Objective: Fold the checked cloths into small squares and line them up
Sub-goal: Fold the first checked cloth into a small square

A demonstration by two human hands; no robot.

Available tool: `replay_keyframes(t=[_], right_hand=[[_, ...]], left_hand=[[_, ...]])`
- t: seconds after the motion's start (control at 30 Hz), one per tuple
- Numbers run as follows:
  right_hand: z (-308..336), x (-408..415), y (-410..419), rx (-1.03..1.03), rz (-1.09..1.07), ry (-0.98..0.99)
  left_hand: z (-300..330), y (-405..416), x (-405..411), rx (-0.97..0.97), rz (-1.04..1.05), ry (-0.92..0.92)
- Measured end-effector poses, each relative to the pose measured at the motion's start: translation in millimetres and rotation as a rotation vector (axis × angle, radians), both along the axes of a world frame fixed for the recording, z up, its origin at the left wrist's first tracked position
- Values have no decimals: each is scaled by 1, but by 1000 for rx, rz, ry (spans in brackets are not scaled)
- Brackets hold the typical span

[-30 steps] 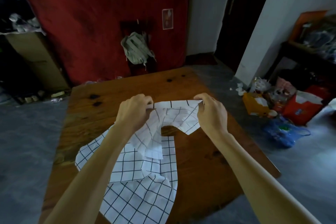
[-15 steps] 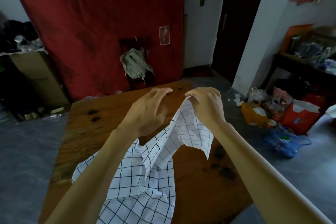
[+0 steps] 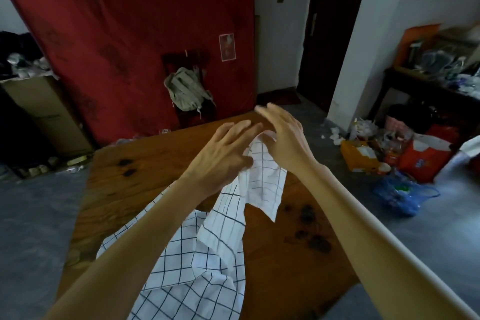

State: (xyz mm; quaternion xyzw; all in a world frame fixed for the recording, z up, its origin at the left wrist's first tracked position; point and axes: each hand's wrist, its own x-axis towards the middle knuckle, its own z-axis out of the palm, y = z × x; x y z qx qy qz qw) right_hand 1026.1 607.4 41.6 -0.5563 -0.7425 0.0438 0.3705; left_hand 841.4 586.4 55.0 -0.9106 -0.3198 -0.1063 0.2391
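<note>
A white checked cloth (image 3: 262,184) hangs lifted above the wooden table (image 3: 145,163), its top corner pinched at my right hand (image 3: 284,139), whose other fingers stretch forward. Beside it my left hand (image 3: 223,157) has its fingers spread and straight, and its thumb side touches the cloth's left edge. Whether it grips that edge is hidden. The cloth's lower end trails onto a loose heap of checked cloths (image 3: 187,275) lying on the near part of the table, partly under my left forearm.
A chair with a grey bag (image 3: 187,91) stands beyond the table's far edge by a red hanging. Left is a cardboard box (image 3: 44,114). Right of the table, the floor holds orange and red bags (image 3: 420,158), a blue bag (image 3: 400,195) and a cluttered side table (image 3: 426,80).
The cloth was lifted off the table. My hands came together from a spread two-corner hold. My left hand let go and opened its fingers, while my right hand kept the corner and rose.
</note>
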Motion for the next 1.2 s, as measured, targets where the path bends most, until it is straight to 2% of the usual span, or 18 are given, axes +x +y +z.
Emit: replay_keyframes(t=[0.1, 0.2, 0.27, 0.37, 0.43, 0.5, 0.6, 0.73, 0.8, 0.93, 1.07, 1.2], right_hand=[[-13, -6, -15, 77, -107, 239], [-29, -9, -33, 217, -175, 289], [-27, -9, -42, 25, -151, 245], [-27, -9, -45, -394, -127, -52], [-30, -7, -45, -466, -158, -113], [-31, -1, -45, -433, -193, -83], [-25, 10, -42, -365, -252, -141], [-9, 24, -31, -162, -273, -156], [-1, 29, -26, -86, -261, -206], [13, 42, -21, -39, -270, -241], [14, 55, -7, 42, -253, -220], [10, 66, 3, 12, -263, -266]], left_hand=[[-1, 10, 6, -4, 39, -27], [-3, 20, 17, -22, 121, 6], [-4, 25, 25, -20, 165, 17], [-4, 31, 32, -42, 191, -20], [-1, 33, 34, -61, 211, -38], [3, 34, 33, -49, 228, -46], [11, 37, 26, -27, 224, -56], [14, 39, 18, -113, 240, 138], [13, 37, 17, -130, 274, 177], [16, 36, 6, -130, 331, 0], [10, 40, 1, -290, 311, -121], [-3, 43, 2, -453, 353, -209]])
